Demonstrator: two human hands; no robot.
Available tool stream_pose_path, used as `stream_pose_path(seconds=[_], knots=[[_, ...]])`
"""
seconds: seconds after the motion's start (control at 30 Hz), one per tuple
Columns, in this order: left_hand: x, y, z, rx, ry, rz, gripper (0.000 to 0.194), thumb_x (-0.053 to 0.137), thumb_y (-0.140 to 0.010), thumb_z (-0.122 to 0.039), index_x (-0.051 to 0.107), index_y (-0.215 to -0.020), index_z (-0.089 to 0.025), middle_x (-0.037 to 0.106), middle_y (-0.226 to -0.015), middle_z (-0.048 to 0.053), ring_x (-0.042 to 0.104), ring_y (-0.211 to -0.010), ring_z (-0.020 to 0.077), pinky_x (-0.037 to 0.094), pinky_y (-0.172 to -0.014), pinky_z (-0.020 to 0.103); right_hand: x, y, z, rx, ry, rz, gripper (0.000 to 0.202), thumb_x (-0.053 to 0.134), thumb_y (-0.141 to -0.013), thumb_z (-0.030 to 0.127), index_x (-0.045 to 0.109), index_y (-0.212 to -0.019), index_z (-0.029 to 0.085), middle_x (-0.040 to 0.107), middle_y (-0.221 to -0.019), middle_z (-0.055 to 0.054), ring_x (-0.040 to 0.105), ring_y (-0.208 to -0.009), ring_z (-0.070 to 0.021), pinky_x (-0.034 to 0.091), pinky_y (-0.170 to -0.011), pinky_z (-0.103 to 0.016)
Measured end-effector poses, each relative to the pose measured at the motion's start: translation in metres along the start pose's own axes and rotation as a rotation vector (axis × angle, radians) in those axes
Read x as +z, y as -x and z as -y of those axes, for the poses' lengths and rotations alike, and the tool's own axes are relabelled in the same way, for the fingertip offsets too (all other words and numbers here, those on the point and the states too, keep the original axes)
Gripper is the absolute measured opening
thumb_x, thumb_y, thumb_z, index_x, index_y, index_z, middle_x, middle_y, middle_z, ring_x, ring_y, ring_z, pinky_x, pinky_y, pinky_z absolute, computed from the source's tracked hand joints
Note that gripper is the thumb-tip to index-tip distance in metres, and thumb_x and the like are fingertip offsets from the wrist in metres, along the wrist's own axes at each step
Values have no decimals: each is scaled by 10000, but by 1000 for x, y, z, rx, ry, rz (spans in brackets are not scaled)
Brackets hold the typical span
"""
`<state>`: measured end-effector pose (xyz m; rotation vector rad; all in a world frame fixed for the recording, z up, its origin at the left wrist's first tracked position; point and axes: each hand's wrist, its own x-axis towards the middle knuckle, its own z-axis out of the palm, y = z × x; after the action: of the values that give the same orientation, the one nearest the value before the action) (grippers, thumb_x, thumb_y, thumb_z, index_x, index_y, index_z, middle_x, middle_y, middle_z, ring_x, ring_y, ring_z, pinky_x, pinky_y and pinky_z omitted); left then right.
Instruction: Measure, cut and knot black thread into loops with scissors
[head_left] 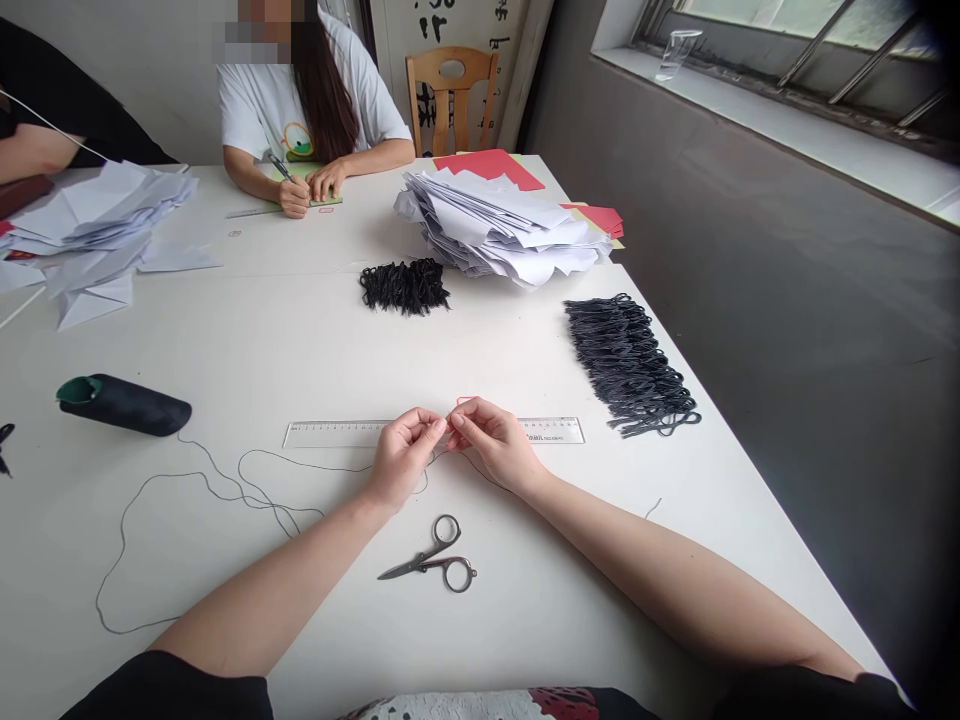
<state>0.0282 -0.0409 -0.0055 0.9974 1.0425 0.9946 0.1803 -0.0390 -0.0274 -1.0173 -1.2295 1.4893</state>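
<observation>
My left hand (409,455) and my right hand (491,440) meet fingertip to fingertip over a clear ruler (330,434). Each is closed in a pinch on a dark thread (300,464), whose end between the fingers is too small to make out. Loose curves of this thread lead left across the table to a dark spool (135,405) lying on its side, its green core showing. Below my hands, small metal scissors (431,560) lie on the white table with their finger rings to the right.
Bundles of looped black cords lie at the right (630,365) and farther back (405,287). Beyond them is a pile of folded white paper (510,225). Across the table a person (315,130) holds a pen; another person's arm (37,150) shows at left. A cup (679,55) stands on the windowsill.
</observation>
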Motion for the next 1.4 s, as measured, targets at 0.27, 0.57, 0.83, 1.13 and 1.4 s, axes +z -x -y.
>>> stream_pose_path(seconds=[0.27,0.57,0.83,1.13,1.4], knots=[[0,1,1,6,-7,16,325,717,-762,-443,587,-725,-147,467,-526,-57,253,-395,11,225,-381,160,1,-1,-1,24,-26,-20,279,602,-868,461,588,-848,183,593,-769,0,611,-670,-117,521,-673,-276],[-1,0,3,24,-33,24,308,701,-782,-431,587,-736,-148,464,-524,-56,218,-397,15,203,-376,169,1,0,0,32,-34,-25,295,605,-859,479,576,-866,185,616,-770,-2,615,-655,-115,522,-666,-278],[-2,-1,5,32,-55,21,311,691,-785,-439,587,-745,-148,424,-515,-66,196,-405,22,184,-382,179,2,-1,0,44,-57,-31,307,620,-846,485,576,-863,182,636,-779,-6,612,-631,-109,521,-641,-271],[-5,0,14,241,-215,-65,278,611,-857,-410,560,-744,-161,442,-514,-55,354,-463,67,306,-464,197,2,1,7,82,-29,8,315,653,-819,474,683,-935,183,673,-914,-49,631,-746,-142,532,-707,-293],[-7,0,20,334,-410,-78,233,563,-892,-368,561,-778,-165,510,-536,-31,432,-486,93,345,-491,215,5,2,7,87,-17,4,327,658,-808,482,733,-886,173,700,-879,-60,622,-743,-149,518,-668,-279]])
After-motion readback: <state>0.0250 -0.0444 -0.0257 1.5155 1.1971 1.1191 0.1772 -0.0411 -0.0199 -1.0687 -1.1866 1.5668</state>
